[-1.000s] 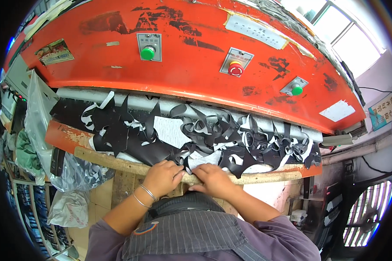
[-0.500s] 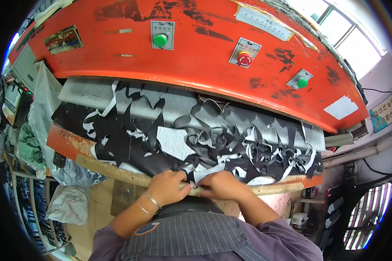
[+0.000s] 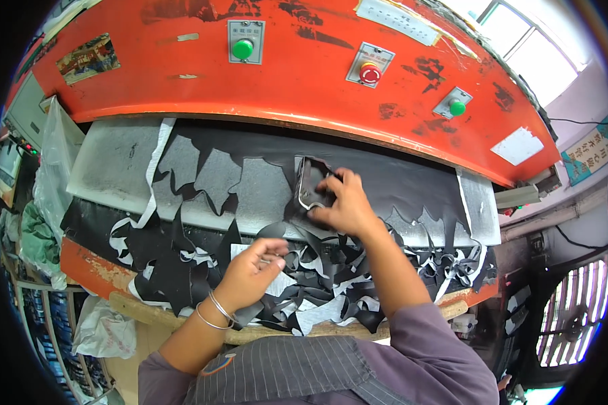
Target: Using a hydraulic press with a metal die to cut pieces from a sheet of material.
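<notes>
My right hand (image 3: 350,206) reaches over the pale grey board and grips a metal-rimmed cutting die (image 3: 305,181), thumb at its near edge and fingers over its far side. The die lies on a black leather-like sheet (image 3: 398,182) with a jagged, cut-out near edge, which runs back under the red machine front. My left hand (image 3: 251,271) hovers above the scraps near the front ledge, empty, its fingers loosely bent and apart. Black offcuts with white backing (image 3: 331,310) lie tangled beneath and between my hands.
The red machine front (image 3: 304,74) bears two green push buttons (image 3: 242,48) and a red stop button (image 3: 370,73). The pale board (image 3: 115,162) shows at the left. A worn ledge (image 3: 142,309) borders the near side. Clear plastic and a white bag (image 3: 105,329) hang at left.
Both hands have left the near ledge; the right has moved forward onto the die. The black sheet now covers much of the board, and offcuts lie closer to me.
</notes>
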Available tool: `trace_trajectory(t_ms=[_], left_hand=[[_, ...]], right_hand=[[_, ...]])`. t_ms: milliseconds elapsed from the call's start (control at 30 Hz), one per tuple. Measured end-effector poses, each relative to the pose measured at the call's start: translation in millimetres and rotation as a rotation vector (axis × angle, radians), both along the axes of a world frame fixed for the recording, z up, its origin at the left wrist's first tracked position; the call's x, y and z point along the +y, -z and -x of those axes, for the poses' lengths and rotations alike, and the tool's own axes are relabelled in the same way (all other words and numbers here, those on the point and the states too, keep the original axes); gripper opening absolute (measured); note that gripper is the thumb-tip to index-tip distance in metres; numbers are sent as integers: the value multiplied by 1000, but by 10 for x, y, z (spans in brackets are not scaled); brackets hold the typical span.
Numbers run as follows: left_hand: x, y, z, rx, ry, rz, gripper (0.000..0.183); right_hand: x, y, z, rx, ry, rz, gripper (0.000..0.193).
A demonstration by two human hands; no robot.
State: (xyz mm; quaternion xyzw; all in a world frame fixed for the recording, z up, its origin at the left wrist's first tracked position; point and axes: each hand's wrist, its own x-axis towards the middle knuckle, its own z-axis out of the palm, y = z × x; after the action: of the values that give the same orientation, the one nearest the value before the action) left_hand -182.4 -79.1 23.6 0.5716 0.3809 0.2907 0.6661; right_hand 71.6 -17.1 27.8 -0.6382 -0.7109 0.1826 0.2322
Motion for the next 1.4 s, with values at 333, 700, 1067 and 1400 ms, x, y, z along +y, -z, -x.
trace_trajectory(t_ms=[333, 700, 1067, 1400], left_hand=[[80, 125, -225, 70, 47, -182, 58], [-222, -337, 4, 902, 130, -647, 49], [482, 225, -1542, 489, -200, -467, 70], [450, 554, -2046, 685, -197, -756, 73]], right_hand=[[-1126, 81, 203, 709, -229, 350, 49], [-305, -38, -1111, 45, 11, 105, 43], [-345, 237, -1422, 20, -7, -55, 71], [-625, 500, -1716, -21, -13, -221, 59]])
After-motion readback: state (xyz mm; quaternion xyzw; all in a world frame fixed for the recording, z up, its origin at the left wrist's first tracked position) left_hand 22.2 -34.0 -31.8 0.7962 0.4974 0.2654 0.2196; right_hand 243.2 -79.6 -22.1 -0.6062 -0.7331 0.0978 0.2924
